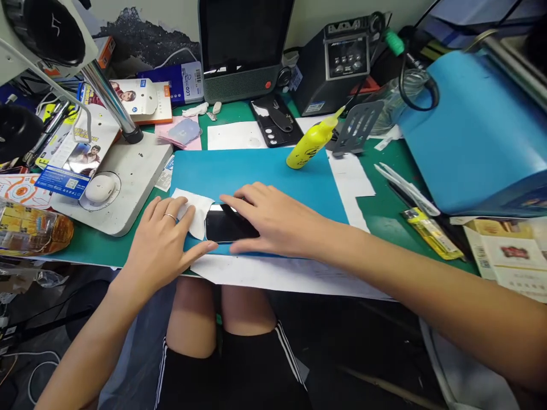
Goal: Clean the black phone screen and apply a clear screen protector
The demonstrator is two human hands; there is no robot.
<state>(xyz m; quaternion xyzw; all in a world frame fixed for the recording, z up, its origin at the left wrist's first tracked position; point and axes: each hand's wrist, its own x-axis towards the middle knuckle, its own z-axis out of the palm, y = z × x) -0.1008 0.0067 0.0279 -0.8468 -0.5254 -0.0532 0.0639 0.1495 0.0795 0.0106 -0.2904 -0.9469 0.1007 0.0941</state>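
A smartphone (228,225) with a dark, glossy screen lies on the blue mat (235,165), near the table's front edge. My right hand (273,222) spans its right part, thumb along the near edge and fingers along the far edge. Part of the phone is hidden beneath that palm. A white wipe (199,213) rests against the phone's left end. On the wipe's left side lie the fingers of my left hand (164,239), spread apart, with the thumb reaching toward the phone's near left corner. A ring shows on one left finger.
A yellow squeeze bottle (311,142) stands on the mat's far right. At left is a microscope stand base (115,193). White tweezers (405,188) lie at right, beside a blue box-like object (482,131). Behind are a black control unit (329,62) and a dark screen (243,34).
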